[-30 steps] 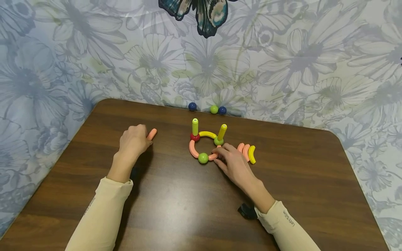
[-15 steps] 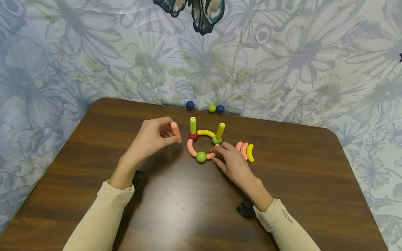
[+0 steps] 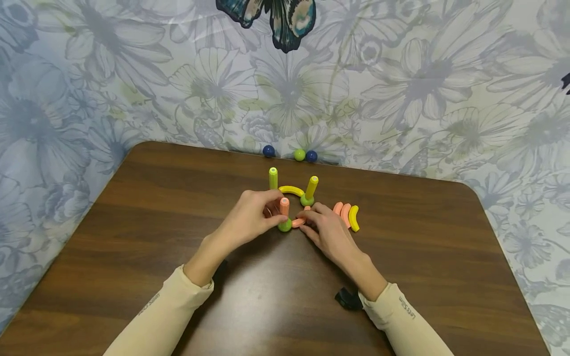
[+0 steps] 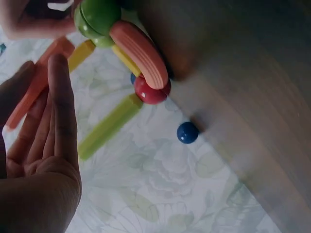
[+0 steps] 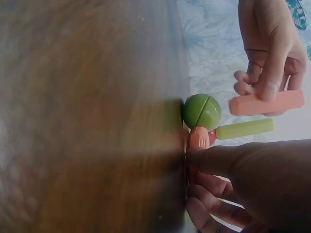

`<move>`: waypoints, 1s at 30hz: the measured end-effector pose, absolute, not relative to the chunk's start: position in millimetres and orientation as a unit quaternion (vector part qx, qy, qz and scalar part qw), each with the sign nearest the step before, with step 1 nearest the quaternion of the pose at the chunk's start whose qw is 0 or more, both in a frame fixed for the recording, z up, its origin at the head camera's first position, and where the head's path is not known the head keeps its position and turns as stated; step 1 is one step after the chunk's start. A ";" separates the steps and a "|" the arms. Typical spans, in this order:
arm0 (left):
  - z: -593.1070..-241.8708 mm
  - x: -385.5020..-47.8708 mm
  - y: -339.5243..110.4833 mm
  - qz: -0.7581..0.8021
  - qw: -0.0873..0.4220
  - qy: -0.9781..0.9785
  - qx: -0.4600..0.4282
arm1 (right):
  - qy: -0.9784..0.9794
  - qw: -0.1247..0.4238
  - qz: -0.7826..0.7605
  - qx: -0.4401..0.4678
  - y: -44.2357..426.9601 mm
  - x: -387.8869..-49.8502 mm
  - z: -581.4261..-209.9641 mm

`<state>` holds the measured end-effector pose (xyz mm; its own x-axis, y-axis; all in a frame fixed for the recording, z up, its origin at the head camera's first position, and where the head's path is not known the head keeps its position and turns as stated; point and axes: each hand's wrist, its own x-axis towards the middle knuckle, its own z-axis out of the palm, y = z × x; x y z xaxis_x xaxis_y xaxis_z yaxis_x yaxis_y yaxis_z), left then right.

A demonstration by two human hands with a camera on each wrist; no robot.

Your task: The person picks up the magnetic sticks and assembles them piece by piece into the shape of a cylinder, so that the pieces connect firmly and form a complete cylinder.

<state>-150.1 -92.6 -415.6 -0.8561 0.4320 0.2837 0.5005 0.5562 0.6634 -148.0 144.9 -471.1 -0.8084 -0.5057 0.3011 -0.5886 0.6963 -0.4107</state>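
Note:
A ring of curved sticks and balls lies mid-table. My left hand (image 3: 249, 217) pinches a straight pink stick (image 3: 284, 206) between thumb and fingers, above the near green ball (image 3: 285, 226); the right wrist view shows a small gap between stick and ball. My right hand (image 3: 331, 230) holds a curved pink stick (image 3: 298, 223) beside that ball. A yellow upright stick (image 3: 312, 187) stands on the far green ball (image 3: 307, 200), joined to a curved yellow stick (image 3: 291, 190). The left wrist view shows a red ball (image 4: 153, 91) bearing a lime stick (image 4: 109, 127) and another curved pink stick (image 4: 141, 53).
At the table's back edge, by the floral wall, sit a blue ball (image 3: 268, 151), a green ball (image 3: 300, 155) and a second blue ball (image 3: 311, 156). Right of the ring lie curved pink sticks (image 3: 345, 214) and a curved yellow stick (image 3: 354, 218).
My left hand has lifted the straight pink stick from the table's left and carried it rightward, turned upright, over the near green ball. My right hand has stayed at the ring.

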 end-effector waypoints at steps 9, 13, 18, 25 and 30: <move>-426.7 -152.2 -86.8 -0.351 0.018 -0.896 -0.269 | -0.918 0.084 0.251 0.294 145.8 -148.7 -471.7; -431.2 -152.6 -87.2 -0.347 0.015 -0.899 -0.266 | -0.919 0.082 0.245 0.297 145.2 -148.3 -471.7; -432.5 -152.7 -87.6 -0.351 0.007 -0.900 -0.260 | -0.922 0.081 0.238 0.294 144.6 -147.6 -471.5; -421.8 -155.3 -100.3 -0.381 -0.018 -0.884 -0.270 | -0.920 0.084 0.241 0.297 143.0 -147.1 -471.9; -407.6 -158.2 -114.8 -0.425 -0.001 -0.866 -0.263 | -0.922 0.086 0.233 0.297 143.7 -147.4 -471.5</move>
<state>-158.2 -114.8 -407.6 -0.8618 0.4562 0.2218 0.4543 0.4998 0.7374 -147.4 143.7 -471.5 -0.8085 -0.5077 0.2976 -0.5881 0.7150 -0.3781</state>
